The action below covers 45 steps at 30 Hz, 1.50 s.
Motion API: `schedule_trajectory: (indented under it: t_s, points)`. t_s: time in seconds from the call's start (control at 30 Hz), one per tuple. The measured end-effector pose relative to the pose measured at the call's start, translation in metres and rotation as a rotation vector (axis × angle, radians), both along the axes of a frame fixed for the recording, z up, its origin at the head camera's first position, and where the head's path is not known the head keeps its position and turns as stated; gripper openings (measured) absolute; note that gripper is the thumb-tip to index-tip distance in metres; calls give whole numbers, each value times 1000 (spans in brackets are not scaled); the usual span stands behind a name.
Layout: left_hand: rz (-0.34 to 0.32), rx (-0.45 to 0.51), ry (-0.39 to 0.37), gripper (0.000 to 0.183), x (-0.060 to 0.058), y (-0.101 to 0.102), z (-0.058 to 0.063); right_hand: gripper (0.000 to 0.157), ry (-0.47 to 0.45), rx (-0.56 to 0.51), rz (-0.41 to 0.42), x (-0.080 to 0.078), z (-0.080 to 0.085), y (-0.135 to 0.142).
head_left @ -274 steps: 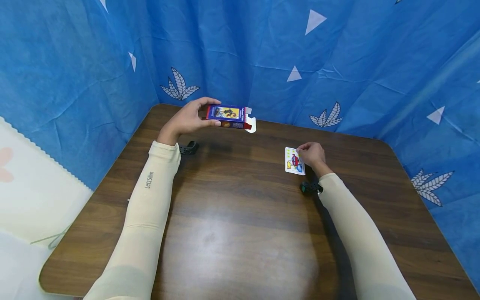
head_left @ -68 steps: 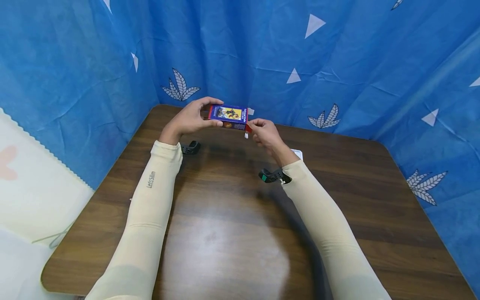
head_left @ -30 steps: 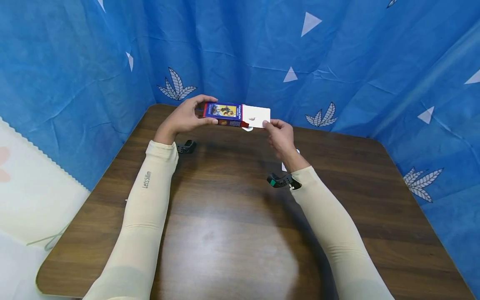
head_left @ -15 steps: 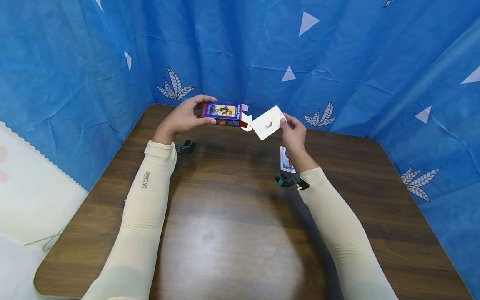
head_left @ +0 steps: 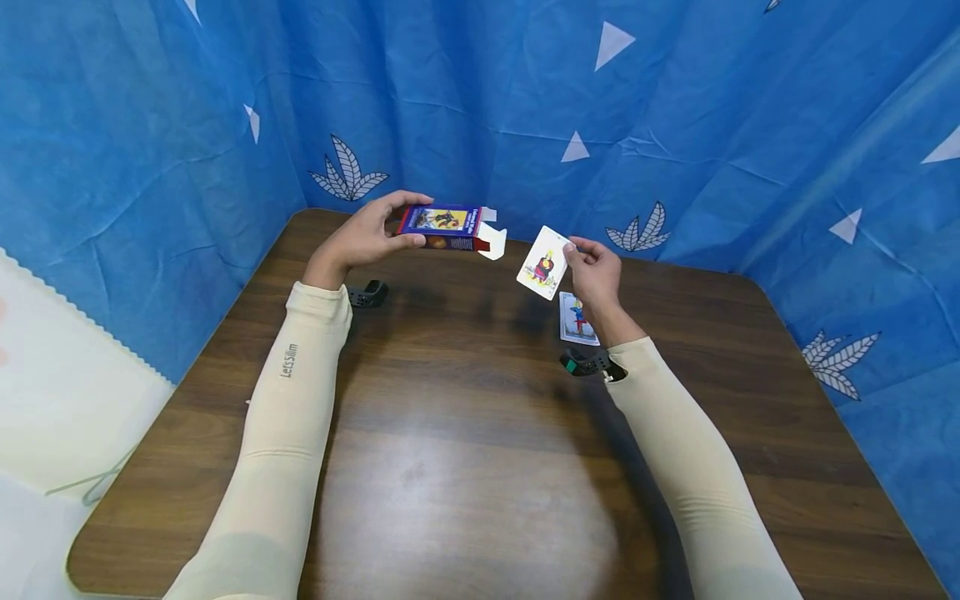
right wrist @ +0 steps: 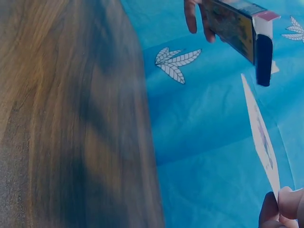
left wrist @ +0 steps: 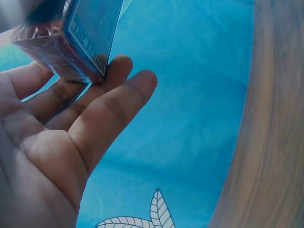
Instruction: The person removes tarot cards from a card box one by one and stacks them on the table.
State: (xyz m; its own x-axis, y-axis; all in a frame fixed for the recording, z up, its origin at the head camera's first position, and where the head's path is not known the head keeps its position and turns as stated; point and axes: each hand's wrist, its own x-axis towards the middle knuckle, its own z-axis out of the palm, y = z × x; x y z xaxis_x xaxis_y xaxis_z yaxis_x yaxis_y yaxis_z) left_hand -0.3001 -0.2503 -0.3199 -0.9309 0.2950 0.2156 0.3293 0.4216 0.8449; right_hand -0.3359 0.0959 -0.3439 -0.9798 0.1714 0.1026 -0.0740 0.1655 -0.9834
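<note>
In the head view my left hand (head_left: 369, 237) grips a blue and red card box (head_left: 442, 219) above the far part of the table. The box's open end, with its white flap (head_left: 492, 240), faces right. My right hand (head_left: 596, 277) pinches a white picture card (head_left: 543, 263) by its edge, apart from the box. On the table below that hand lies another picture card (head_left: 577, 318), partly covered by the wrist. In the left wrist view the box (left wrist: 71, 42) sits between thumb and fingers. The right wrist view shows the held card (right wrist: 261, 134) almost edge-on.
The brown wooden table (head_left: 465, 467) spans the area under both arms. A blue curtain (head_left: 480, 100) with leaf and triangle prints hangs behind and beside it. A white patterned cloth (head_left: 67, 358) is at the left. Each wrist wears a black strap (head_left: 588, 362).
Earlier my right hand reached to the box's open end and drew a card out. It has since moved right and turned the card, while the left hand keeps the box nearly still.
</note>
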Motion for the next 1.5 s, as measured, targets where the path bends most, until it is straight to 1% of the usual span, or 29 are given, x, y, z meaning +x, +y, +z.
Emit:
schedule_trajectory:
  t_s: [0.1, 0.27, 0.4, 0.6, 0.73, 0.9, 0.97, 1.1, 1.33, 1.5]
  points:
    - [-11, 7, 5, 61, 1, 0, 0, 30, -13, 47, 15, 0, -1, 2]
    - [18, -14, -11, 65, 2, 0, 1, 31, -59, 202, 36, -4, -5, 13]
    - [51, -48, -18, 70, 1, 0, 2, 33, -120, 306, 44, -13, -10, 30]
    - [63, -70, -18, 70, 0, 2, 4, 33, -193, 432, 77, -28, -21, 61]
    - [61, -69, -22, 70, 0, 2, 2, 34, -262, 474, 78, -32, -34, 78]
    - [43, -69, -34, 72, -1, 4, -1, 34, -355, 494, 81, -32, -49, 85]
    - [44, -75, -42, 73, -2, 4, -1, 34, -364, 501, 84, -32, -53, 86]
    - [50, -78, -59, 74, -1, 5, -1, 32, -345, 522, 82, -32, -55, 86]
    - [42, -75, -71, 74, -1, 7, 3, 28, -344, 621, 68, -29, -58, 85]
    - [38, -74, -79, 73, -2, 7, 5, 25, -319, 697, 54, -28, -57, 82]
